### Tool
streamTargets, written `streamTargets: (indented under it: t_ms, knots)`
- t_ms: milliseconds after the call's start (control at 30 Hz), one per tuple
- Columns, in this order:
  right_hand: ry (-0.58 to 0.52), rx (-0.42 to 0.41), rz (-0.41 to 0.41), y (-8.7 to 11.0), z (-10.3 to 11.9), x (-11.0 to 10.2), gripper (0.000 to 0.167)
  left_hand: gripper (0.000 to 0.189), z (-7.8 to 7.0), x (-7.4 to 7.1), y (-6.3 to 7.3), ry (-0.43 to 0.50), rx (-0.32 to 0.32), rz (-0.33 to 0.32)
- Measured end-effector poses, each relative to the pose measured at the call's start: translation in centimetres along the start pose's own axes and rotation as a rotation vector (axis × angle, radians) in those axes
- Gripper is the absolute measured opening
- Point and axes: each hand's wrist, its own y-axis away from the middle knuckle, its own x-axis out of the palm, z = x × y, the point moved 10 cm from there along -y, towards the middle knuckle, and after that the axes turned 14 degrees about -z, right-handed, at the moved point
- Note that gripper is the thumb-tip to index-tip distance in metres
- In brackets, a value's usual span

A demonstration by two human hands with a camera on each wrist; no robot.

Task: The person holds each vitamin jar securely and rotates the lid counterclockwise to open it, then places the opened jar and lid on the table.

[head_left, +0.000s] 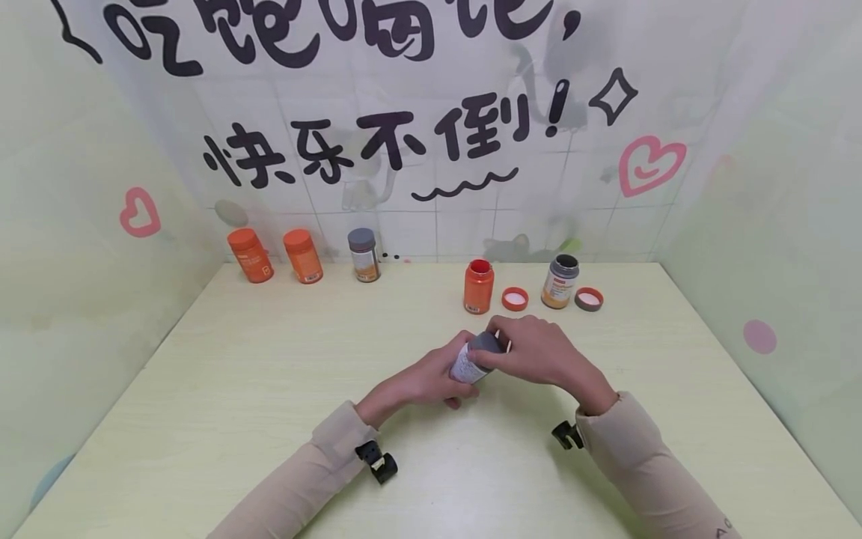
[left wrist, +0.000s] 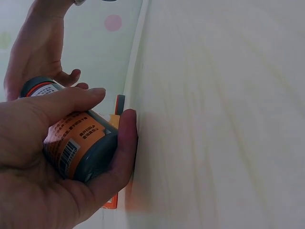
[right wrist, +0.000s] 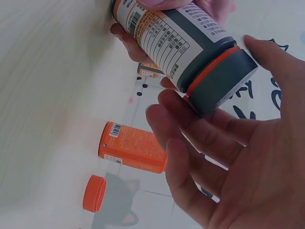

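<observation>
A: What rises behind the bench (head_left: 269,337)?
B: A whitish back wall (head_left: 465,232) with faint grid lines, bold black Chinese lettering (head_left: 394,142), a wavy line (head_left: 465,186) beneath it and a four-pointed star (head_left: 613,96). A pink heart (head_left: 652,166) sits below the star.
A: And the sides?
B: Pale greenish: the left wall (head_left: 87,247) has a blue patch (head_left: 52,480) low down, the right wall (head_left: 761,224) a pink dot (head_left: 759,337).
A: The bench top?
B: Pale yellow, finely grained, with a soft bright sheen toward its front middle.
</observation>
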Motion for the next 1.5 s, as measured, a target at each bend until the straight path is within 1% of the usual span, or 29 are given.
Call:
streamTargets:
  t_ms: [100,167,367,533,600,700,800,900,1000,1200,1333,1500]
  knots:
    - [0.033,0.04,-0.03,0.0,-0.5,-0.3,0.051,0.059,0.0,0.0,0.1,0.006,0.001,0.0]
    - [0.045,0.043,-0.029,-0.1,-0.5,-0.2,0.05,0.059,-0.1,0.0,0.1,0.008,0.001,0.002]
    - [0.011,-0.005,0.022,0.1,0.0,0.3,0.04,0.058,-0.1,0.0,0.1,0.006,0.006,0.005]
    - [-0.02,-0.045,0.054,0.2,0.4,0.4,0.039,0.057,0.0,0.0,0.0,-0.001,0.01,0.003]
    - [-0.023,-0.048,0.062,0.3,0.5,0.5,0.04,0.057,0.1,0.0,0.1,-0.001,0.009,0.002]
    - [-0.023,-0.032,0.063,0.3,0.3,0.5,0.046,0.057,0.1,0.0,0.1,0.001,0.008,0.001]
    - [-0.01,-0.002,0.045,0.2,-0.2,0.3,0.052,0.058,0.1,0.0,0.1,0.0,0.007,0.001]
    - [0.015,0.017,0.023,0.1,-0.6,0.2,0.053,0.058,0.0,0.0,0.1,-0.003,0.009,0.003]
    - [0.024,0.002,0.023,0.1,-0.6,0.3,0.05,0.058,0.0,0.1,0.0,-0.008,0.013,0.005]
    - [-0.024,-0.041,0.066,0.2,-0.2,0.6,0.038,0.059,-0.1,0.1,-0.1,-0.023,0.012,0.008]
    - [-0.038,-0.066,0.086,0.3,0.1,0.6,0.038,0.059,0.0,0.0,0.0,-0.032,0.01,0.0]
    - [-0.045,-0.071,0.102,0.3,0.1,0.6,0.04,0.059,0.1,0.0,-0.1,-0.033,0.01,-0.005]
